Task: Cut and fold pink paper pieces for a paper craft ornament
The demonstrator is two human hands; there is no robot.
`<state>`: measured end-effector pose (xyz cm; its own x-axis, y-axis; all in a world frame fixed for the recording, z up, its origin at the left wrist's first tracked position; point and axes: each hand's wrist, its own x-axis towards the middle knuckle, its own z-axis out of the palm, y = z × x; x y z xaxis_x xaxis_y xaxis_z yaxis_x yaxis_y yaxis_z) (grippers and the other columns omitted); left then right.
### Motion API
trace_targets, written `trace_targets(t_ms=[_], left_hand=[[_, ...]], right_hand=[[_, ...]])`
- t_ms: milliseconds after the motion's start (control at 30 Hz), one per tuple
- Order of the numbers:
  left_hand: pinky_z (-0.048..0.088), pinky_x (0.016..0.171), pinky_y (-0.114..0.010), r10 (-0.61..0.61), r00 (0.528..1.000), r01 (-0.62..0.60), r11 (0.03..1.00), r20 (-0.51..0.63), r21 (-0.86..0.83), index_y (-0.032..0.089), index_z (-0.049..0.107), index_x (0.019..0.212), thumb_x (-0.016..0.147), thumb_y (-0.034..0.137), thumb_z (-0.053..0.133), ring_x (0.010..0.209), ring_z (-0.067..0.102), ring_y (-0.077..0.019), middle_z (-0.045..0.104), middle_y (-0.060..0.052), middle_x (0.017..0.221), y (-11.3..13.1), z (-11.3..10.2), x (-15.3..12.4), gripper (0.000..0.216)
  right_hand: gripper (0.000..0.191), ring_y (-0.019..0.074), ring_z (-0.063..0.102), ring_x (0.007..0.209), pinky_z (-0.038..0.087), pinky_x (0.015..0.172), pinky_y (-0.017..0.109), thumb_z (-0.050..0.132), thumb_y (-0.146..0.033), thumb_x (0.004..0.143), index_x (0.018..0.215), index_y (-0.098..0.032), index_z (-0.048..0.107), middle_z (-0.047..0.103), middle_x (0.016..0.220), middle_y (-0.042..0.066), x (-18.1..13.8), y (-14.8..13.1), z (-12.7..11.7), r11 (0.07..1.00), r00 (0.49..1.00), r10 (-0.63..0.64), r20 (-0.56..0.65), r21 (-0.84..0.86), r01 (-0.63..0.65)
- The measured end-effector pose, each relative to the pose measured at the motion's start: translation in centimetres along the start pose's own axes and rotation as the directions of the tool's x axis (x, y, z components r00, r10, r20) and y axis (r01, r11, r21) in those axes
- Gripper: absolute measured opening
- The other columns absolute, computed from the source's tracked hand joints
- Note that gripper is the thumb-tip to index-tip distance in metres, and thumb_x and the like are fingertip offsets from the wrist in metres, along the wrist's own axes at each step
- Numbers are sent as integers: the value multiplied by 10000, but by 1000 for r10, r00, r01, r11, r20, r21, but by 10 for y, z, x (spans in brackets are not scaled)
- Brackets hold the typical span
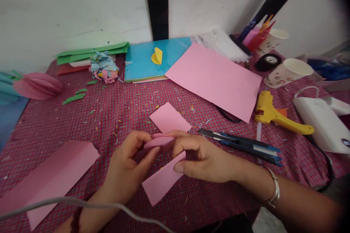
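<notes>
My left hand pinches a curved, folded pink paper piece between thumb and fingers. Close beside it, my right hand grips a rectangular pink paper strip by its upper end; the strip slants down toward me. The right fingertips reach the edge of the curved piece, and whether they hold it too I cannot tell. Just beyond my hands lies a small pink paper rectangle on the checked tablecloth. A blue-black cutter knife with a silver blade rests by my right wrist.
A yellow glue gun, white box and paper cups stand right. A large pink sheet overlaps blue paper holding a yellow cutout. Folded pink paper and a pale cable are left; a phone leans behind.
</notes>
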<state>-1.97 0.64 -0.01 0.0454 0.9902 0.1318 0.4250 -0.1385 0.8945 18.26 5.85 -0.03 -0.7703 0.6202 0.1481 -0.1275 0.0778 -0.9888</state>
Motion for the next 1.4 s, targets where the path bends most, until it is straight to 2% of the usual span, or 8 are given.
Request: trace_targets(t_ms=[133, 200, 300, 367, 500, 600, 933, 1400], left_hand=[[542, 626, -243, -73, 997, 73, 997, -38, 20, 224, 601, 1067, 851, 162, 637, 719, 676, -132, 705, 15, 832, -3, -5, 2, 227], [542, 694, -277, 76, 990, -56, 985, -116, 164, 218, 648, 927, 848, 145, 642, 793, 669, -146, 696, 5, 875, -3, -15, 5, 107], [519, 767, -326, 441, 884, -320, 810, -152, 490, 205, 655, 905, 795, 79, 685, 864, 640, -167, 673, -15, 949, 3, -28, 5, 170], [508, 746, -313, 593, 806, -462, 627, 2, 627, 174, 651, 958, 799, 52, 675, 832, 620, -162, 662, -32, 933, 7, -30, 0, 202], [528, 782, -333, 604, 703, -681, 423, 374, 597, 106, 631, 1093, 954, 56, 411, 903, 626, -195, 692, -86, 1006, 6, -16, -13, 264], [544, 801, -371, 634, 652, -726, 364, 416, 583, 61, 616, 1120, 964, 56, 377, 962, 634, -234, 701, -119, 1073, -2, -2, -18, 286], [425, 1051, -388, 492, 751, -648, 419, 440, 637, 101, 565, 1277, 917, 6, 328, 1291, 482, -251, 611, -105, 1300, -15, 3, -29, 441], [408, 1047, -370, 511, 775, -599, 411, 370, 687, 87, 595, 1220, 923, 28, 315, 1220, 546, -264, 629, -102, 1279, -14, 6, -28, 413]], right_hand=[[87, 148, 605, 948, 491, 865, 324, 640, -195, 828, 776, -178, 572, 631, 967, 37, 0, 5, 4, 991, 990, 122, -77, 72, -116], [86, 117, 598, 738, 529, 679, 274, 609, -220, 836, 785, -182, 551, 593, 797, -4, 0, 8, 6, 947, 940, 310, -139, 137, -292], [97, 88, 554, 553, 504, 489, 216, 591, -247, 844, 815, -183, 523, 523, 661, -50, 2, 12, 7, 849, 849, 508, -144, 247, -467], [94, 86, 572, 562, 513, 491, 209, 594, -255, 847, 864, -171, 555, 565, 693, -37, 3, 13, 6, 823, 839, 530, -119, 311, -476], [160, 69, 563, 591, 510, 564, 202, 625, -271, 841, 927, -142, 661, 617, 716, -19, 2, 15, 5, 810, 858, 502, -108, 408, -423], [182, 79, 592, 641, 526, 633, 225, 601, -229, 840, 961, -136, 700, 655, 745, 0, 1, 16, 4, 752, 858, 511, -53, 511, -416], [344, 85, 611, 661, 534, 641, 215, 557, -122, 756, 1059, -132, 718, 680, 777, 12, -1, 15, -4, 716, 870, 493, 10, 564, -412], [253, 77, 606, 677, 536, 666, 224, 521, -145, 887, 1081, -135, 683, 655, 835, 17, -2, 15, -2, 757, 884, 467, 20, 507, -411]])
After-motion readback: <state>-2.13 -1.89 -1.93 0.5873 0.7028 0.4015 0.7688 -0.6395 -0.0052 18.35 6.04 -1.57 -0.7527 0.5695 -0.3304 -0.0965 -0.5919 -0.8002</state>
